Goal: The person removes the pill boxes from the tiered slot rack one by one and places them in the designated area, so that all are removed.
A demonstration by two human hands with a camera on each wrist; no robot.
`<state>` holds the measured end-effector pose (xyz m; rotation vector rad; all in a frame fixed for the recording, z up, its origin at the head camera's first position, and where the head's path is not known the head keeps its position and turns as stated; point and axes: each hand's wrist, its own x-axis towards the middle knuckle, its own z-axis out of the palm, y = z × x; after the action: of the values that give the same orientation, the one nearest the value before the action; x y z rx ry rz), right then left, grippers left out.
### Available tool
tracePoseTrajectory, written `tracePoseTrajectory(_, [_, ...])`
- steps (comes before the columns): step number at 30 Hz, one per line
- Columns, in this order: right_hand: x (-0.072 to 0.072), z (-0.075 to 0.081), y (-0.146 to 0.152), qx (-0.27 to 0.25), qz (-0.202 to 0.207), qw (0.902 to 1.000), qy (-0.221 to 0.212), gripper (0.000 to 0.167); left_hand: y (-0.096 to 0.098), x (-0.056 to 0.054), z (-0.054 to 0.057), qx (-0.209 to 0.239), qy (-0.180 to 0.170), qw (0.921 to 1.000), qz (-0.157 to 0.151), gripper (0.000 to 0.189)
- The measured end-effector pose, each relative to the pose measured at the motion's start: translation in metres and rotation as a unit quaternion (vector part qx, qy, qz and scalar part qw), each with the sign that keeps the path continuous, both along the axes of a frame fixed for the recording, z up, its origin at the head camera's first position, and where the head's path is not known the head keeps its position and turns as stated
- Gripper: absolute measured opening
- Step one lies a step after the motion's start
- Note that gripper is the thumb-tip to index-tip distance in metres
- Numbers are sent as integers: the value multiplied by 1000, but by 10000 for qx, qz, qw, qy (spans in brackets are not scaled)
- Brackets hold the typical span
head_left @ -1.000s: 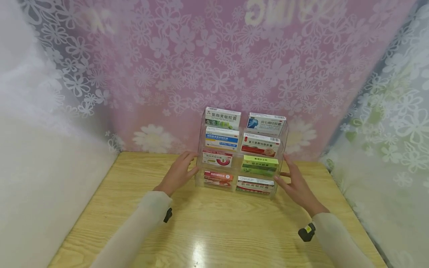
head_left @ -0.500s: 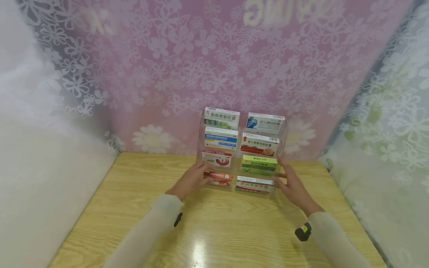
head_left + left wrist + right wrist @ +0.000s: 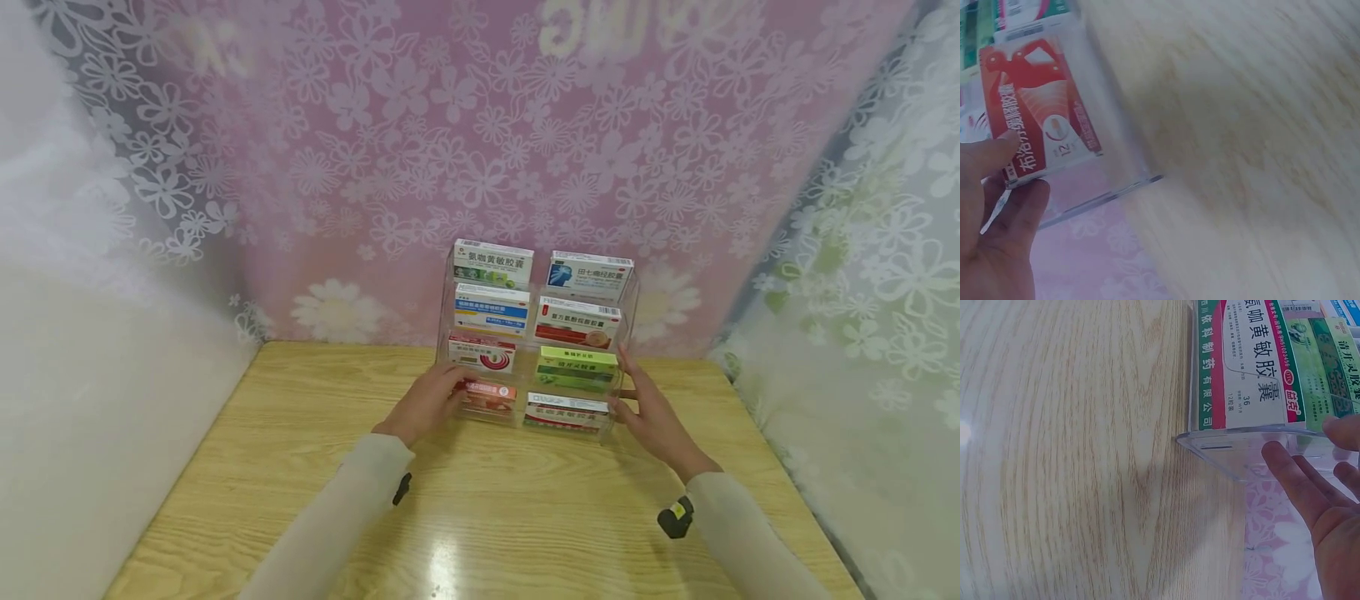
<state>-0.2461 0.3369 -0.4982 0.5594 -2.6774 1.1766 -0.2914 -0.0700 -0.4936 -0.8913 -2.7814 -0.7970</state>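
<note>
A clear plastic display rack [image 3: 528, 350] stands upright near the back of the wooden table, with medicine boxes in two columns. My left hand [image 3: 427, 403] is at its lower left corner, pinching an orange-red medicine box [image 3: 1047, 112] in the bottom tier. In the left wrist view the thumb lies on the box's front, and fingers sit at its end. My right hand [image 3: 658, 421] holds the rack's right side beside a green box [image 3: 576, 368] and a white-and-red box [image 3: 1250, 369]. Its fingertips touch the clear side wall, with the thumb by the front edge.
Higher tiers hold several more boxes, among them a blue-and-white box [image 3: 491, 312] and a white box with a blue picture [image 3: 590, 275]. A pink flowered backdrop [image 3: 360, 208] rises behind the table [image 3: 322, 392]. Pale sheets [image 3: 90, 333] flank the sides.
My left hand has moved right and slightly down from the rack's left side to the orange-red box, and its fingers have closed on it. The right hand stays at the rack's right side.
</note>
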Motion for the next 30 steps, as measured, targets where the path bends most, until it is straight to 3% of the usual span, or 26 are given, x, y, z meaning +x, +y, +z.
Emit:
tracePoseTrajectory(3, [0, 0, 1, -13, 17, 10000, 32, 99, -4, -1, 8, 295, -123, 9994, 127, 33])
tracePoseTrajectory(8, [2, -1, 1, -35, 33, 10000, 22, 100, -22, 4, 35, 975, -465, 9941, 102, 34])
tracePoseTrajectory(11, [2, -1, 1, -41, 43, 10000, 33, 100, -40, 5, 46, 1069, -352, 9936, -34, 32])
tracePoseTrajectory(14, [2, 1, 0, -36, 47, 10000, 52, 100, -62, 5, 48, 1015, -235, 9944, -164, 32])
tracePoseTrajectory(17, [3, 3, -1, -56, 29, 10000, 59, 99, -84, 5, 45, 917, -357, 9950, -191, 33])
tracePoseTrajectory(23, [2, 4, -1, -25, -9, 10000, -58, 99, -124, 14, 33, 750, -1154, 9904, -93, 31])
tracePoseTrajectory(30, [-1, 1, 0, 73, 50, 10000, -9, 100, -161, 22, 7, 378, -1694, 9848, -44, 28])
